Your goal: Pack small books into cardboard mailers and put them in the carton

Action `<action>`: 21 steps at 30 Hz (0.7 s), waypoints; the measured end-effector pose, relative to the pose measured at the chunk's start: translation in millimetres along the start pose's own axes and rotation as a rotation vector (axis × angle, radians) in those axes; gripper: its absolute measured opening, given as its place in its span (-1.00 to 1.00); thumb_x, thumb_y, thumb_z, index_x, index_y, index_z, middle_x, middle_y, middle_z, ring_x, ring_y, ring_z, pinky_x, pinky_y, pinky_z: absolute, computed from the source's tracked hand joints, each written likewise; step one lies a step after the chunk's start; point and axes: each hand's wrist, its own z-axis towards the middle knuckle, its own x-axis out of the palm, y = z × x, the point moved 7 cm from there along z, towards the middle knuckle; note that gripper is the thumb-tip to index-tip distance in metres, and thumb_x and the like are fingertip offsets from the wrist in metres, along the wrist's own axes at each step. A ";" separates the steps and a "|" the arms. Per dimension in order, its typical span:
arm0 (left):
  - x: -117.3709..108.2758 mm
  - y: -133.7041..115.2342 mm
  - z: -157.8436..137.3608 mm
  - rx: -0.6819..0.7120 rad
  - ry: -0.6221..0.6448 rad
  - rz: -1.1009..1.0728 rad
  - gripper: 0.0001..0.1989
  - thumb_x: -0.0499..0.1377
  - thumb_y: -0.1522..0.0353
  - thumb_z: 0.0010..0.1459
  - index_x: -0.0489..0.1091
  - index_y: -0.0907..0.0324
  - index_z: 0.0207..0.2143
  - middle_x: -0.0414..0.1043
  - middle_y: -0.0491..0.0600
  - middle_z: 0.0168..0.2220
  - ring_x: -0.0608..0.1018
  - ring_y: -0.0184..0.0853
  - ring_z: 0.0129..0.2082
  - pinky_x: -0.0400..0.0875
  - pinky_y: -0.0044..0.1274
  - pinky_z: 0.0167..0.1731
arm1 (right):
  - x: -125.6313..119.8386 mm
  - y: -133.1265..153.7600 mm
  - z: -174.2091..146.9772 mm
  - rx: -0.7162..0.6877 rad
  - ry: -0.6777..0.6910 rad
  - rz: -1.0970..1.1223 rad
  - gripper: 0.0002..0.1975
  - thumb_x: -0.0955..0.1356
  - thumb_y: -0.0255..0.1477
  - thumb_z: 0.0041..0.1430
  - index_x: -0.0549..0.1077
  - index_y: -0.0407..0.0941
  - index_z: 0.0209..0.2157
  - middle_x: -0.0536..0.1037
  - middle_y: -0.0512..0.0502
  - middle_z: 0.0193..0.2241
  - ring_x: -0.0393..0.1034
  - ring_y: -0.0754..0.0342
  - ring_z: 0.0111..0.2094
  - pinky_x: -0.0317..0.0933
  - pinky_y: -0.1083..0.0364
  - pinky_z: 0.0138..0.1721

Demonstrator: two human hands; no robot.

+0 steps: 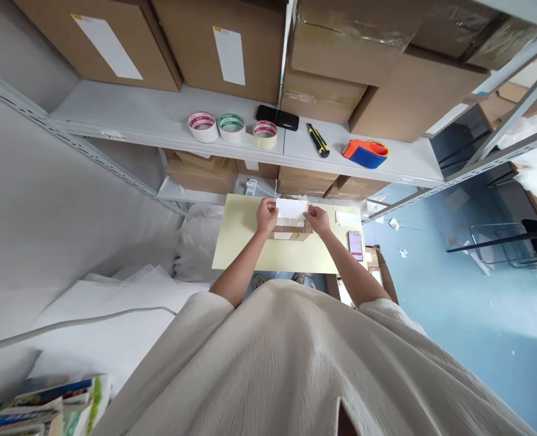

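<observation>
A white label (292,208) is stretched between my two hands, above a small cardboard box (299,236) on the pale yellow table (241,233). The fingers of my left hand (267,215) pinch the label's left edge. At its right edge, my right hand (317,219) pinches the other side. A white patch shows on the box's upper side and another on its front. Parts of the box are hidden by the label and my hands. To the right of my right hand lie a white slip (348,218) and a phone (355,245) with a lit screen.
On the shelf (159,118) ahead are several tape rolls (232,126), a black case (277,117), a utility knife (318,140) and an orange-blue tape dispenser (365,152). Large cartons (232,54) stand behind them. An open carton (384,272) is beside the table's right end.
</observation>
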 end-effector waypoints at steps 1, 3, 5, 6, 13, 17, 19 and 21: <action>-1.3 2.9 -1.0 -0.004 -0.003 0.031 -0.55 0.34 0.57 0.08 0.45 0.01 -0.01 0.56 -0.14 -0.29 0.65 -0.22 -0.21 0.56 -0.33 0.09 | 3.3 -4.1 0.6 0.024 -0.003 -0.002 -0.77 0.45 -0.23 0.07 0.43 0.03 -0.25 0.56 0.07 -0.45 0.49 -0.05 -0.32 0.35 0.02 -0.19; -4.2 9.0 -3.2 -0.007 -0.015 0.082 -0.49 0.35 0.58 0.10 0.44 0.02 0.06 0.58 -0.11 -0.22 0.64 -0.22 -0.21 0.56 -0.32 0.10 | 9.5 -10.5 1.6 0.052 -0.010 -0.033 -0.71 0.46 -0.27 0.09 0.38 0.05 -0.15 0.62 0.04 -0.38 0.55 -0.08 -0.27 0.38 -0.01 -0.14; -6.0 14.9 -5.0 0.000 -0.021 0.113 -0.46 0.35 0.59 0.12 0.42 0.04 0.11 0.60 -0.03 -0.08 0.65 -0.24 -0.18 0.56 -0.33 0.10 | 14.7 -15.7 2.1 0.065 -0.019 -0.100 -0.71 0.44 -0.30 0.14 0.32 0.07 -0.13 0.65 0.00 -0.32 0.56 -0.11 -0.22 0.39 -0.03 -0.10; -6.2 17.7 -5.7 0.010 -0.018 0.125 -0.46 0.35 0.59 0.12 0.41 0.04 0.12 0.60 0.01 -0.01 0.65 -0.24 -0.15 0.56 -0.33 0.11 | 17.3 -18.0 2.3 0.067 -0.019 -0.136 -0.71 0.43 -0.32 0.17 0.30 0.07 -0.13 0.66 -0.02 -0.29 0.56 -0.13 -0.19 0.40 -0.04 -0.09; -1.6 31.8 -6.4 0.068 0.033 0.263 -0.44 0.33 0.60 0.16 0.42 0.02 0.16 0.55 0.11 0.16 0.69 -0.09 0.05 0.55 -0.22 0.17 | 32.9 -34.4 7.0 0.065 0.028 -0.294 -0.72 0.42 -0.38 0.20 0.32 0.08 -0.09 0.65 -0.09 -0.25 0.54 -0.23 -0.15 0.41 -0.14 -0.05; 3.3 33.7 -4.7 0.103 0.069 0.349 -0.42 0.33 0.60 0.20 0.41 -0.02 0.20 0.55 0.14 0.17 0.71 -0.03 0.02 0.56 -0.16 0.17 | 37.6 -40.6 11.8 0.035 0.041 -0.337 -0.72 0.41 -0.40 0.21 0.36 0.07 -0.05 0.62 -0.07 -0.28 0.54 -0.23 -0.17 0.41 -0.17 -0.02; 7.4 34.0 -5.1 0.118 0.113 0.416 -0.43 0.31 0.60 0.23 0.41 0.01 0.23 0.54 0.19 0.20 0.72 0.01 0.03 0.55 -0.13 0.17 | 39.9 -44.2 13.4 0.036 0.052 -0.378 -0.73 0.40 -0.41 0.23 0.38 0.06 -0.04 0.62 -0.08 -0.27 0.54 -0.23 -0.16 0.40 -0.19 0.01; 10.3 33.1 -7.2 0.138 0.143 0.499 -0.46 0.29 0.59 0.26 0.42 0.05 0.24 0.54 0.24 0.23 0.70 0.08 0.09 0.53 -0.12 0.18 | 42.4 -47.1 14.0 0.035 0.068 -0.426 -0.74 0.41 -0.42 0.26 0.40 0.05 -0.02 0.63 -0.10 -0.26 0.55 -0.24 -0.13 0.40 -0.20 0.05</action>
